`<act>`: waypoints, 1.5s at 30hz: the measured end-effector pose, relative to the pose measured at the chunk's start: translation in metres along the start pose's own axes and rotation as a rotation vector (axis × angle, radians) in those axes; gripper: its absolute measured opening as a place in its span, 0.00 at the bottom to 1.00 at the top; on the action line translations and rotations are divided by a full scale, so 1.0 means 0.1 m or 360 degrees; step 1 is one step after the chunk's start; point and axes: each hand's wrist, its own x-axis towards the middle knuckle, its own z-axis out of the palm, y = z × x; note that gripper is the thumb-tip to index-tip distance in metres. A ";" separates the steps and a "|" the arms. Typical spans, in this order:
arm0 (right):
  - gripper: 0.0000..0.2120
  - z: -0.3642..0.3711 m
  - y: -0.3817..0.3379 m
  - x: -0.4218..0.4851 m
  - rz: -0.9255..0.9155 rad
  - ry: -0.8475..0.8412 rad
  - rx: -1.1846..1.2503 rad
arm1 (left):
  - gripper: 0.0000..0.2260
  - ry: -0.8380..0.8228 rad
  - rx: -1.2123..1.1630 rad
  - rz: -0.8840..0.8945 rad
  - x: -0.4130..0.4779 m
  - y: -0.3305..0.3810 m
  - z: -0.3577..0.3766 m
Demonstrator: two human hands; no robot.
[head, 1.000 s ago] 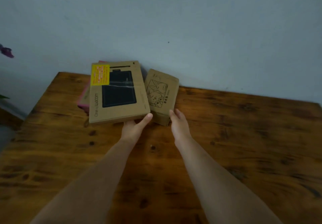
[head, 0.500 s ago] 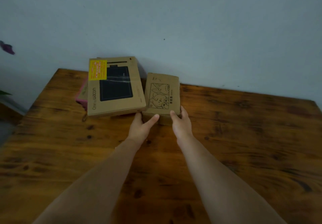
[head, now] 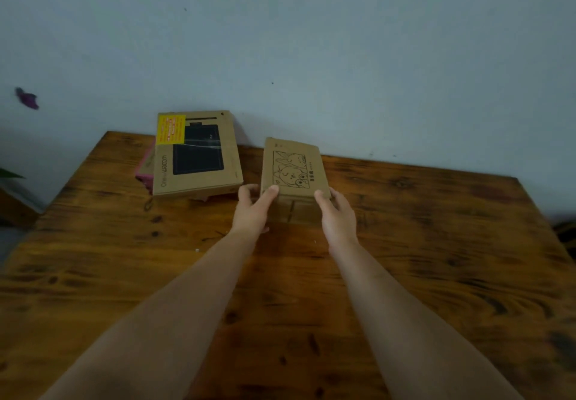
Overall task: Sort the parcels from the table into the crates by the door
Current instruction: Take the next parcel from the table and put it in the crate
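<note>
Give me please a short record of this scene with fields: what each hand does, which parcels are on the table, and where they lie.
left hand: grips the near left corner of the cartoon box, thumb on top
right hand: grips its near right corner, thumb on top
cartoon box: right of the flat tablet box, apart from it
flat tablet box: lies on a pink item, near the wall
surface: wooden table
crates: not in view

Plain, home-like room; worn wooden table (head: 436, 259) against a bare pale wall (head: 311, 41).
</note>
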 end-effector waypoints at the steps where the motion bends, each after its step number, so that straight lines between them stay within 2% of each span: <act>1: 0.19 -0.02 -0.04 -0.02 -0.0047 -0.0029 -0.0024 | 0.23 -0.0008 -0.0005 -0.0001 -0.01 0.06 0.01; 3: 0.19 -0.06 -0.09 -0.05 -0.0124 -0.0072 -0.0025 | 0.24 -0.0047 0.0035 -0.0058 -0.04 0.16 0.04; 6: 0.20 -0.12 -0.12 -0.09 -0.0216 -0.0148 -0.0053 | 0.17 -0.0045 0.0138 -0.0124 -0.08 0.28 0.02; 9: 0.25 -0.20 -0.14 -0.12 -0.0282 -0.0377 -0.0037 | 0.20 0.0019 0.0122 -0.0232 -0.06 0.40 -0.09; 11: 0.35 -0.26 -0.14 -0.12 -0.0303 -0.0661 -0.0049 | 0.24 0.0045 0.0073 -0.0322 -0.04 0.49 -0.18; 13: 0.50 -0.28 -0.16 -0.14 -0.0346 -0.0888 -0.0216 | 0.26 0.0087 0.0038 -0.0382 -0.04 0.57 -0.26; 15: 0.57 -0.24 -0.14 -0.14 -0.0495 -0.0834 -0.0469 | 0.26 0.0128 0.0031 -0.0416 -0.05 0.64 -0.30; 17: 0.56 -0.21 -0.14 -0.13 -0.0648 -0.0628 -0.0643 | 0.26 0.0126 0.0079 -0.0429 -0.06 0.68 -0.32; 20: 0.51 -0.20 -0.22 -0.09 -0.0724 -0.0571 -0.0482 | 0.28 0.0003 0.0208 -0.0410 -0.11 0.70 -0.37; 25: 0.46 -0.26 -0.36 -0.03 -0.0506 -0.0571 -0.0243 | 0.36 -0.0301 0.0350 -0.0158 -0.22 0.59 -0.42; 29: 0.42 -0.27 -0.41 -0.01 -0.0423 -0.0399 -0.0110 | 0.32 -0.0548 0.0390 0.0161 -0.31 0.58 -0.41; 34: 0.34 -0.26 -0.49 -0.04 -0.0350 -0.0332 0.0086 | 0.20 -0.0451 0.0307 0.0377 -0.27 0.61 -0.43; 38: 0.26 -0.24 -0.55 -0.05 -0.0162 -0.0288 0.0247 | 0.16 -0.0399 0.0164 0.0441 -0.27 0.62 -0.42; 41: 0.22 -0.23 -0.60 -0.07 0.0020 -0.0271 0.0339 | 0.17 -0.0402 0.0165 0.0420 -0.29 0.62 -0.44; 45: 0.16 -0.28 -0.57 -0.13 0.0033 -0.0391 0.0306 | 0.26 -0.0392 0.0052 0.0251 -0.33 0.63 -0.47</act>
